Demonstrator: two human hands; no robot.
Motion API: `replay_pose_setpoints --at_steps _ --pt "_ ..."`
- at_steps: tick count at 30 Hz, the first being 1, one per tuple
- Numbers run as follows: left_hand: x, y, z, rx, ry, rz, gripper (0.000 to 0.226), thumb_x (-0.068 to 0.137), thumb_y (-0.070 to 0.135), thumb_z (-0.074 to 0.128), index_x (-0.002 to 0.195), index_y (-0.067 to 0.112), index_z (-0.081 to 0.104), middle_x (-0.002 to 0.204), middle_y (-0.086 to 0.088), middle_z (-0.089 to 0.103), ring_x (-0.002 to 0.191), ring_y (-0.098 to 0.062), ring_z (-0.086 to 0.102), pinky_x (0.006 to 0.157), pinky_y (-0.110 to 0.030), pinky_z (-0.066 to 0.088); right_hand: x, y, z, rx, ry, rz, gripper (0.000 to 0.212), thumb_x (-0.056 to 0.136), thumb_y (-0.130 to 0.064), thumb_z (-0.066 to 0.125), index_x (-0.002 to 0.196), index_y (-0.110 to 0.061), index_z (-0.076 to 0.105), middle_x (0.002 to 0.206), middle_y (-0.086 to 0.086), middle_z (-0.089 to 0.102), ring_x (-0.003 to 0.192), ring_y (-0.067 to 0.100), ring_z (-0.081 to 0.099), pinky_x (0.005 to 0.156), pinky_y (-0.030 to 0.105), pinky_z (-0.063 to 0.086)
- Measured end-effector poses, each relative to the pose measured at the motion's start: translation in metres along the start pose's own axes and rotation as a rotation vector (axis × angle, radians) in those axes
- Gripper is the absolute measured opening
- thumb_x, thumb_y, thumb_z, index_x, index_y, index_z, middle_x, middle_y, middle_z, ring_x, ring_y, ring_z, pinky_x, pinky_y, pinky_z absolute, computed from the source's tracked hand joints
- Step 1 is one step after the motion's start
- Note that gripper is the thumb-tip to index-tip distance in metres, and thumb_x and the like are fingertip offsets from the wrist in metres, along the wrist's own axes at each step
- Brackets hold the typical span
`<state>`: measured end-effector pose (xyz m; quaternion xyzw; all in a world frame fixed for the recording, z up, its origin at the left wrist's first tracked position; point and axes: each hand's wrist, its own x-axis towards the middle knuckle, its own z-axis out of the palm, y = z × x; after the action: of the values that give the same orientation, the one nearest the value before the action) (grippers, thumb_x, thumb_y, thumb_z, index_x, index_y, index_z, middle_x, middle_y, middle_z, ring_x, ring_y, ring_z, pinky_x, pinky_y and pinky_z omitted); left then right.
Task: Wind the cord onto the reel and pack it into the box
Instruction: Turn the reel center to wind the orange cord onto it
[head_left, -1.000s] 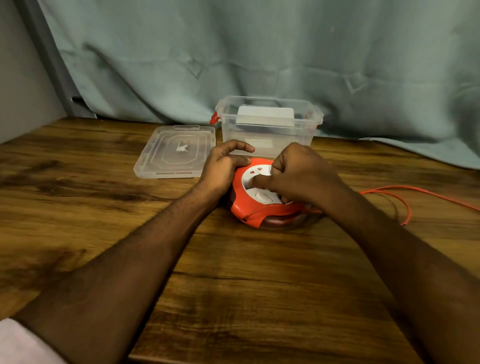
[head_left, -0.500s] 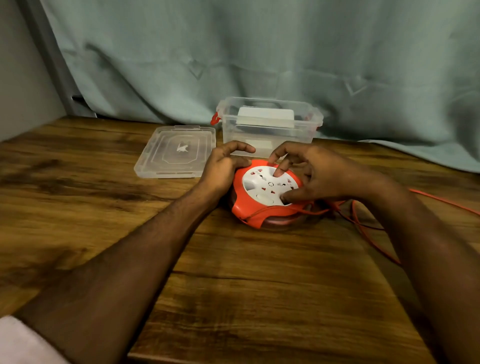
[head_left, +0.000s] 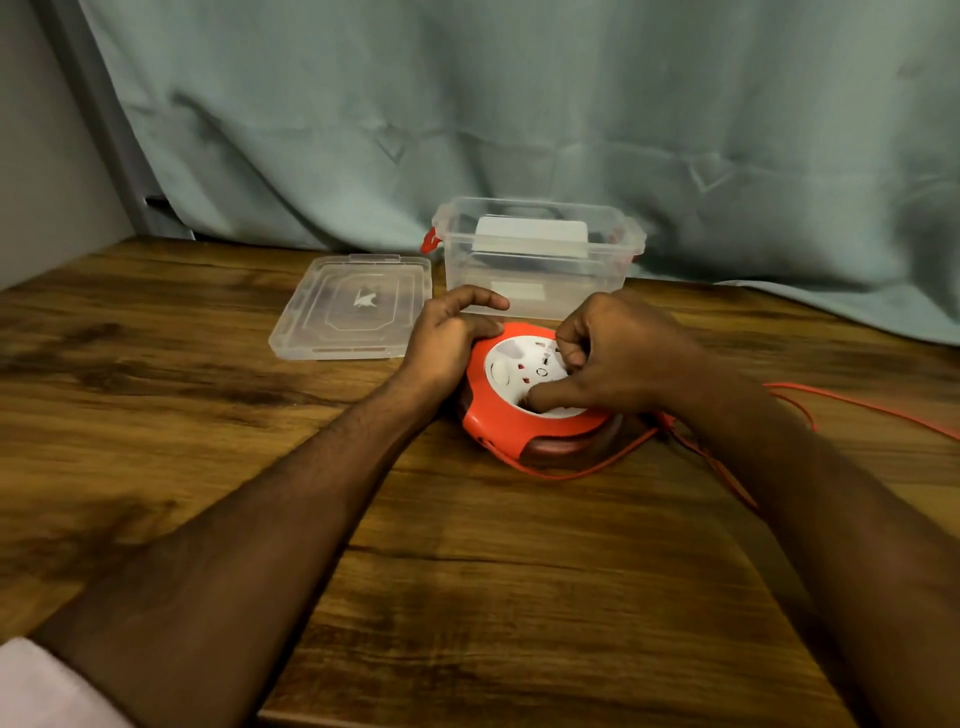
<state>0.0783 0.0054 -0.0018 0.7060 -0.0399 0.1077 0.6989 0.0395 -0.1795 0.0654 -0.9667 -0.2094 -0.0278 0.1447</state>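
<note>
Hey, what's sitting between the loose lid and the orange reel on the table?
In the head view, the left hand lies between the lid and the reel, gripping the reel's left edge; its wrist crosses bare table.

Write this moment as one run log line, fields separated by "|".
step: winding cord | left hand: steadies reel | right hand: on white hub | cord: partly loose | box: open, lid beside

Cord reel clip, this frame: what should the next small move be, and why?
Probably another turn of the white hub with the right hand, left hand bracing the reel. The orange cord trails loose across the table to the right, so winding isn't finished, and the open box behind waits.
</note>
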Motion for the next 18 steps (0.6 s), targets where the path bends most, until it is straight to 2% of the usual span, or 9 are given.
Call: replay_pose_setpoints --at_steps 3,7,9,12,14,16,18 --pt "0.000 0.000 0.000 -0.009 -0.003 -0.002 0.037 0.065 0.012 0.062 0.100 0.009 0.073 0.088 -0.029 0.070 0.075 -0.037 0.066 0.071 -0.048 0.054 0.004 -0.004 0.009 0.010 0.046 0.049 0.058 0.061 -0.073 0.077 0.056 -0.020 0.056 0.057 -0.004 0.059 0.065 0.017 0.062 0.066 0.041 0.055" --pt "-0.001 0.001 0.000 0.004 -0.021 0.000 0.037 0.069 0.011 0.061 0.105 0.008 0.072 0.094 -0.029 0.072 0.077 -0.038 0.069 0.075 -0.054 0.057 0.007 -0.008 0.021 -0.020 0.122 0.011 0.052 0.076 -0.071 0.070 0.059 -0.025 0.053 0.062 -0.006 0.055 0.066 0.017 0.059 0.067 0.037 0.051" --pt "-0.001 0.001 -0.001 -0.001 -0.021 -0.001 0.039 0.068 0.012 0.061 0.105 0.008 0.072 0.095 -0.031 0.072 0.077 -0.039 0.069 0.075 -0.053 0.058 0.007 -0.012 0.024 -0.045 0.149 -0.016 0.049 0.081 -0.067 0.069 0.058 -0.025 0.055 0.062 -0.008 0.055 0.067 0.015 0.059 0.064 0.033 0.046" --pt "-0.001 0.001 0.000 -0.001 -0.026 -0.009 0.038 0.068 0.012 0.061 0.104 0.008 0.071 0.095 -0.032 0.072 0.079 -0.044 0.070 0.075 -0.054 0.058 0.007 -0.004 0.023 -0.023 0.129 -0.156 0.051 0.088 -0.055 0.069 0.053 -0.020 0.060 0.055 -0.004 0.058 0.056 0.012 0.057 0.056 0.032 0.044" --pt "0.000 0.000 0.000 0.012 -0.022 -0.009 0.039 0.068 0.012 0.060 0.104 0.007 0.071 0.091 -0.031 0.071 0.078 -0.047 0.067 0.072 -0.052 0.056 0.007 0.007 0.017 0.063 0.058 -0.257 0.049 0.091 -0.041 0.071 0.051 -0.020 0.053 0.050 -0.005 0.054 0.050 0.011 0.054 0.054 0.035 0.043" --pt "0.001 -0.001 0.001 0.021 -0.021 0.002 0.038 0.066 0.013 0.061 0.101 0.006 0.072 0.084 -0.028 0.068 0.073 -0.038 0.062 0.070 -0.045 0.050 0.006 0.019 0.009 0.173 -0.014 -0.274 0.038 0.088 -0.025 0.077 0.059 -0.023 0.051 0.054 -0.006 0.054 0.052 0.009 0.052 0.055 0.039 0.047" --pt "0.001 -0.002 0.001 0.030 -0.029 0.005 0.036 0.066 0.014 0.061 0.099 0.008 0.073 0.082 -0.026 0.067 0.074 -0.034 0.060 0.071 -0.043 0.047 0.003 0.026 0.001 0.257 -0.071 -0.227 0.029 0.081 -0.011 0.081 0.076 -0.025 0.057 0.069 -0.006 0.061 0.055 0.003 0.053 0.054 0.031 0.047"
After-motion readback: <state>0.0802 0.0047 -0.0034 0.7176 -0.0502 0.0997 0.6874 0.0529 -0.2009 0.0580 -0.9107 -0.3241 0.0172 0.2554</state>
